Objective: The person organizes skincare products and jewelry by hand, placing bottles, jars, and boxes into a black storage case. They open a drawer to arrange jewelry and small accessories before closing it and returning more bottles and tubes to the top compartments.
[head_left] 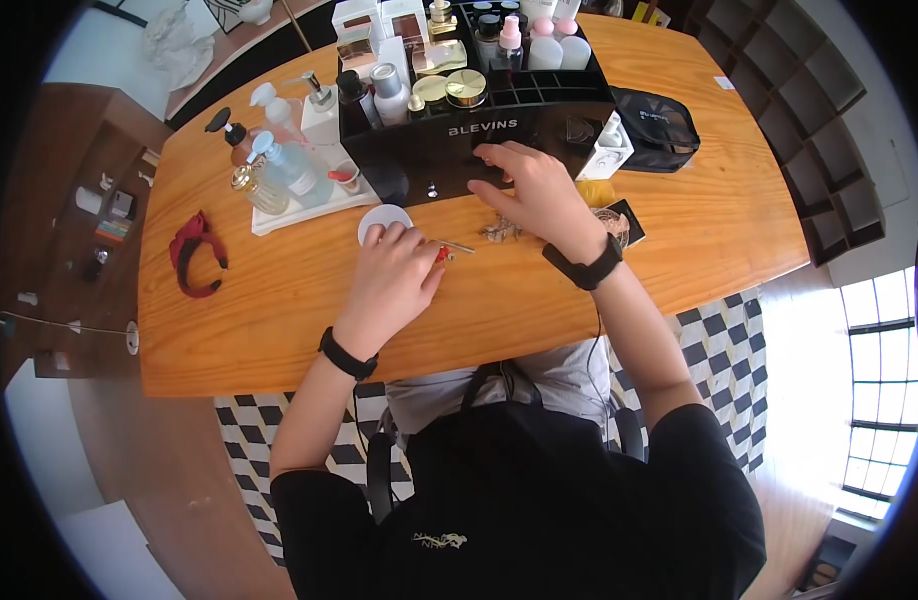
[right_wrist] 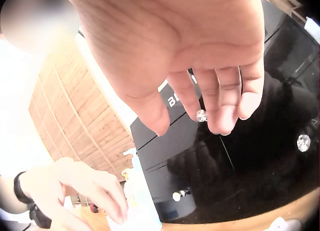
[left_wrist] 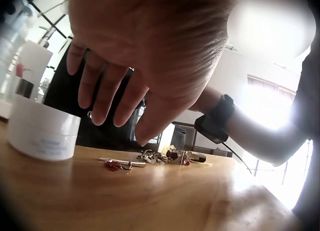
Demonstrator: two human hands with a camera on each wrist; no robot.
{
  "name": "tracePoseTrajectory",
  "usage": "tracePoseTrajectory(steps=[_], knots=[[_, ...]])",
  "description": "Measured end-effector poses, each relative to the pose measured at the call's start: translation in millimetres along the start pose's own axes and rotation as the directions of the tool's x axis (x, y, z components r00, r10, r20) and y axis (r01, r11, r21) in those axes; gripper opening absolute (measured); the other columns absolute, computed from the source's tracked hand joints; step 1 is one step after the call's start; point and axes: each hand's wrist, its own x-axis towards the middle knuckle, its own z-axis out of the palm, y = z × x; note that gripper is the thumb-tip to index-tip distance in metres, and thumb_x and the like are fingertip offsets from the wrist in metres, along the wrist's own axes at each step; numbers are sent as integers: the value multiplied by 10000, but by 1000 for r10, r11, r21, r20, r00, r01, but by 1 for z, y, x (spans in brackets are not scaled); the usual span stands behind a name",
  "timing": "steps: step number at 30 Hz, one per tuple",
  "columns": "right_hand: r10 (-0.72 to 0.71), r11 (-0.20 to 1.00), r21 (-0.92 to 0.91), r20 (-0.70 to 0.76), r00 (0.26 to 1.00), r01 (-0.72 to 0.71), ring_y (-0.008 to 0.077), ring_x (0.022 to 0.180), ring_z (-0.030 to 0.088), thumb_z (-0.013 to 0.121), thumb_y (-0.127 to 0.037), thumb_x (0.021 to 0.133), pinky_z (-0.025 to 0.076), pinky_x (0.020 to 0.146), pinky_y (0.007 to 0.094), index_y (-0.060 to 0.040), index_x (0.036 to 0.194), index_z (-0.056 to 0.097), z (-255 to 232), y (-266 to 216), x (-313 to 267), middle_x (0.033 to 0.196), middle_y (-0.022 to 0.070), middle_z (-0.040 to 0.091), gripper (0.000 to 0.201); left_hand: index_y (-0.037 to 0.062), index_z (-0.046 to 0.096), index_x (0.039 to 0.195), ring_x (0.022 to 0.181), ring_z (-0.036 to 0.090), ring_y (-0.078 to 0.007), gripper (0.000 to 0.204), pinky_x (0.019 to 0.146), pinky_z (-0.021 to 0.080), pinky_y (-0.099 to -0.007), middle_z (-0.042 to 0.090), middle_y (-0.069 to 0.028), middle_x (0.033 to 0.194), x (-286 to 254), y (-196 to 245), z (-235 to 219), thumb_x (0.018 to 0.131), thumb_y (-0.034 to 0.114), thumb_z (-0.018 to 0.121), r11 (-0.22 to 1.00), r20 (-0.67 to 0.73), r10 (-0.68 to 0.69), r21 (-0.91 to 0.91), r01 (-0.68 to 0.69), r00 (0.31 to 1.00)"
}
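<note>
1. Right hand (head_left: 539, 185) is at the black box (head_left: 429, 160), fingers loose, not gripping anything. A clear knob (right_wrist: 201, 116) shows between two fingertips (can't tell if they touch). My worry: the knob looks small and slick, so a weak pinch could slip off.
2. A hard tug might drag the whole box, and the tall bottles (head_left: 510, 42) crammed on top could topple.
3. Left hand (head_left: 391, 270) is relaxed and holding nothing, beside the white jar (left_wrist: 44, 133). A careless sweep could scatter the red trinket (left_wrist: 115, 164) and thin metal stick (left_wrist: 136, 163) just past it.
4. Materials: box is glossy, flat-fronted and mirror-dark; knob looks faceted, like glass; jar is a smooth, squat cylinder; counter (head_left: 519, 305) is warm, grained wood.
</note>
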Motion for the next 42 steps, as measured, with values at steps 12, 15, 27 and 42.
tracePoseTrajectory(steps=[12, 15, 27, 42], knots=[[4, 999, -36, -35, 999, -6, 376, 906, 713, 805, -217, 922, 579, 777, 457, 0, 1121, 762, -4, -20, -23, 927, 158, 729, 298, 44, 789, 1052, 953, 688, -304, 247, 904, 501, -419, 746, -108, 949, -29, 21, 3, 870, 208, 820, 998, 87, -39, -46, 44, 995], [3, 1000, -25, -47, 999, -4, 363, 913, 704, 805, -205, 919, 574, 781, 457, 2, 1122, 760, -4, -29, -40, 931, 149, 725, 293, 38, 779, 1038, 919, 699, -328, 234, 871, 520, -435, 741, -118, 932, -33, 22, 2, 876, 204, 813, 995, 129, -63, -64, 71, 990], [47, 996, 84, -58, 997, -42, 349, 863, 708, 766, -156, 966, 562, 740, 441, 12, 1233, 715, -6, -40, -58, 953, 147, 719, 320, 37, 725, 1221, 872, 733, -365, 303, 755, 577, -475, 746, -132, 1000, 18, 16, 28, 966, 199, 717, 995, 203, -4, -93, 23, 979], [42, 988, 149, -51, 998, -34, 364, 853, 730, 794, -88, 935, 590, 746, 416, 28, 1281, 704, -24, -34, -76, 991, 182, 734, 375, -28, 689, 1027, 937, 745, -356, 125, 795, 597, -465, 732, -161, 945, 51, 12, 49, 944, 20, 609, 964, 355, 259, -38, -263, 898]])
